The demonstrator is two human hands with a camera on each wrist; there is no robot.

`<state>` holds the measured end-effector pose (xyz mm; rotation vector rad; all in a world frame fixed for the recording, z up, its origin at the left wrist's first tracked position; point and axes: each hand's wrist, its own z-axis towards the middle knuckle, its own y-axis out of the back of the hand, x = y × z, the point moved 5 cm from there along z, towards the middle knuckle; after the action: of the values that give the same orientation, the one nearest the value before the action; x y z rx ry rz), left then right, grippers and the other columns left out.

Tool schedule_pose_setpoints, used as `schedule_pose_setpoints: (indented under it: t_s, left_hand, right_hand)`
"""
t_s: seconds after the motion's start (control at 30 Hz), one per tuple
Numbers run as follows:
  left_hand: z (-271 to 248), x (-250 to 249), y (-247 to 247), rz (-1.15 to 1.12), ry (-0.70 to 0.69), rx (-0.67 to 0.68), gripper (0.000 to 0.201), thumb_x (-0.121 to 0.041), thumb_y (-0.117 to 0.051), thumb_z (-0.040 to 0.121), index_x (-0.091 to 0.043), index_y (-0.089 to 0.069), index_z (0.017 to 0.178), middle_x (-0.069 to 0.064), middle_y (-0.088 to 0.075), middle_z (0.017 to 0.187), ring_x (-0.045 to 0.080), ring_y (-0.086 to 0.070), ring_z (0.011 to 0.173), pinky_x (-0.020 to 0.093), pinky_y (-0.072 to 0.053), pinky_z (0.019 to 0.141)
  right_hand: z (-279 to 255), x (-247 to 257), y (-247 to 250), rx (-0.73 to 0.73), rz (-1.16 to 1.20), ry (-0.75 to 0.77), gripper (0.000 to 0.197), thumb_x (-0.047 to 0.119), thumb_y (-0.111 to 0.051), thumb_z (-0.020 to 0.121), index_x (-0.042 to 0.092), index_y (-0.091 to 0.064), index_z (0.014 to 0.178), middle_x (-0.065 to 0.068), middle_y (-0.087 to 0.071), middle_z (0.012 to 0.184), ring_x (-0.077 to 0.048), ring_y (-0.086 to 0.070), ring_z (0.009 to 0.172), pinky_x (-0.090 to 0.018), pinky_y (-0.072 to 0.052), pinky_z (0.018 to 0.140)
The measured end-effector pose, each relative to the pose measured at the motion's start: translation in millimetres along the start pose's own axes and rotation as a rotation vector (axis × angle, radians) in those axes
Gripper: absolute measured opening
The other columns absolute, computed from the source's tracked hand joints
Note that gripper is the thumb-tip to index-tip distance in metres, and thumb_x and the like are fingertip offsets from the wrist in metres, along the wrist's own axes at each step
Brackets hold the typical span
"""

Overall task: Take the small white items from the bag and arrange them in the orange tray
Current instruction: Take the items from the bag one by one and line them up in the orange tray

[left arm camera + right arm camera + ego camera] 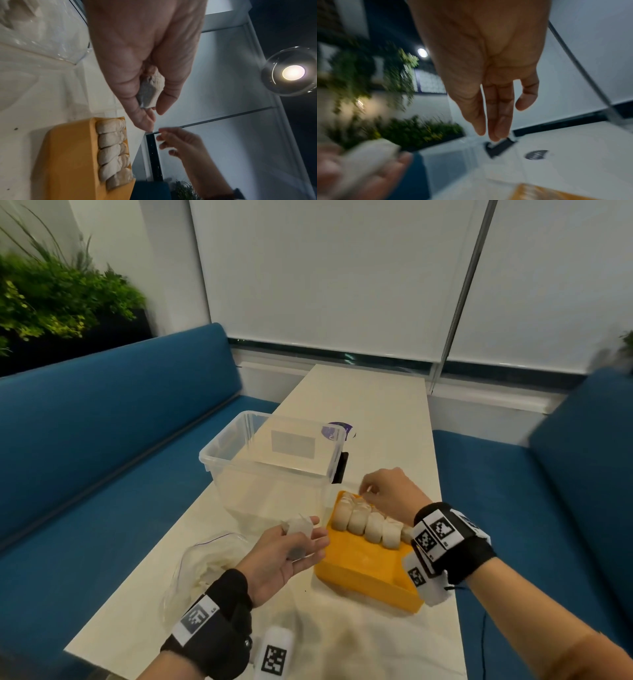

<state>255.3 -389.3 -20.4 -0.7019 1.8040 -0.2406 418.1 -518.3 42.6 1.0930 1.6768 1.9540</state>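
The orange tray (363,566) lies on the table with a row of small white pouches (363,522) along its far edge; the left wrist view shows the tray (68,155) and this row (111,148) too. Left of the tray, my left hand (308,537) is raised palm-up and pinches a small white pouch (299,530) between thumb and fingers (145,119); the pouch (149,93) looks greyish there. My right hand (371,491) hovers over the tray's far corner and holds nothing. Its fingers (489,129) are nearly straight. The clear zip bag (205,563) with more white pouches lies at my left wrist.
A clear plastic box (274,467) stands just beyond the tray and bag. A purple round sticker (339,431) and a black clip (340,467) sit behind it. A white tagged block (274,652) lies at the near edge. Blue benches flank the narrow table (376,405).
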Motion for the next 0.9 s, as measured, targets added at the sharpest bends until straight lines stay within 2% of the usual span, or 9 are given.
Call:
schedule_pose_setpoints:
  t_s: [0.1, 0.2, 0.3, 0.4, 0.47, 0.53, 0.63, 0.73, 0.9]
  left_hand:
    - [-1, -2, -13, 0.017, 0.023, 0.071, 0.038, 0.015, -0.046, 0.089, -0.001, -0.056, 0.122, 0.019, -0.067, 0.116, 0.028, -0.068, 0.104, 0.035, -0.059, 0.084]
    - [-2, -3, -22, 0.038, 0.037, 0.111, 0.040, 0.017, -0.042, 0.089, 0.003, -0.053, 0.124, 0.020, -0.066, 0.115, 0.029, -0.067, 0.104, 0.037, -0.058, 0.087]
    - [-5, -5, -28, 0.044, 0.041, 0.137, 0.036, 0.013, -0.043, 0.091, 0.002, -0.055, 0.123, 0.020, -0.066, 0.119, 0.030, -0.067, 0.105, 0.037, -0.058, 0.087]
    - [-12, -9, -32, 0.001, 0.049, 0.143, 0.029, -0.013, -0.057, 0.093, -0.003, -0.061, 0.121, 0.020, -0.067, 0.120, 0.029, -0.068, 0.105, 0.038, -0.058, 0.086]
    - [-13, -9, -29, -0.053, 0.067, 0.120, 0.041, -0.033, -0.057, 0.093, -0.005, -0.060, 0.122, 0.020, -0.067, 0.120, 0.028, -0.068, 0.104, 0.037, -0.059, 0.083]
    - [-13, -10, -25, -0.100, 0.081, 0.090, 0.047, -0.039, -0.056, 0.093, -0.004, -0.056, 0.124, 0.021, -0.065, 0.122, 0.029, -0.069, 0.102, 0.037, -0.060, 0.079]
    - [-12, -11, -25, -0.081, 0.050, 0.107, 0.043, -0.028, -0.061, 0.091, -0.003, -0.055, 0.126, 0.020, -0.065, 0.123, 0.029, -0.069, 0.103, 0.033, -0.060, 0.076]
    - [-11, -10, -29, -0.033, -0.009, 0.141, 0.042, -0.012, -0.063, 0.087, 0.002, -0.055, 0.126, 0.017, -0.070, 0.114, 0.025, -0.071, 0.097, 0.029, -0.060, 0.073]
    - [-6, -9, -34, 0.002, -0.044, 0.109, 0.031, -0.005, -0.061, 0.090, 0.001, -0.057, 0.120, 0.017, -0.072, 0.103, 0.022, -0.072, 0.087, 0.027, -0.060, 0.069]
  right_hand:
    - [-26, 51, 13, 0.061, 0.171, 0.175, 0.020, 0.025, -0.058, 0.091, 0.018, -0.068, 0.107, 0.000, -0.068, 0.100, -0.008, -0.058, 0.084, -0.013, -0.044, 0.073]
    - [-36, 74, 9, 0.108, 0.213, 0.245, 0.024, 0.029, -0.063, 0.088, 0.019, -0.067, 0.110, 0.000, -0.068, 0.098, -0.006, -0.057, 0.076, -0.009, -0.041, 0.067]
    - [-39, 77, 8, 0.079, 0.194, 0.270, 0.019, 0.023, -0.064, 0.087, 0.013, -0.069, 0.102, -0.002, -0.067, 0.096, 0.001, -0.049, 0.068, -0.005, -0.038, 0.061]
    - [-40, 69, 17, 0.031, 0.242, 0.230, 0.014, 0.021, -0.066, 0.085, 0.012, -0.069, 0.094, -0.001, -0.069, 0.093, 0.003, -0.053, 0.068, -0.006, -0.041, 0.064]
    - [-40, 63, 25, 0.025, 0.293, 0.201, 0.012, 0.021, -0.066, 0.085, 0.011, -0.068, 0.092, -0.002, -0.071, 0.086, 0.000, -0.059, 0.065, -0.011, -0.046, 0.067]
    - [-40, 59, 33, 0.022, 0.319, 0.185, 0.013, 0.021, -0.065, 0.086, 0.010, -0.068, 0.092, -0.005, -0.073, 0.077, -0.005, -0.064, 0.061, -0.016, -0.049, 0.068]
    - [-40, 54, 45, -0.020, 0.335, 0.182, 0.014, 0.022, -0.066, 0.086, 0.010, -0.070, 0.092, -0.007, -0.073, 0.072, -0.007, -0.064, 0.058, -0.017, -0.049, 0.067]
    - [-39, 52, 52, -0.047, 0.357, 0.181, 0.015, 0.021, -0.068, 0.085, 0.009, -0.072, 0.092, -0.005, -0.071, 0.069, -0.010, -0.063, 0.057, -0.019, -0.050, 0.066]
    - [-40, 47, 57, -0.040, 0.379, 0.178, 0.012, 0.018, -0.069, 0.085, 0.009, -0.072, 0.091, 0.008, -0.067, 0.068, -0.006, -0.062, 0.057, -0.012, -0.050, 0.059]
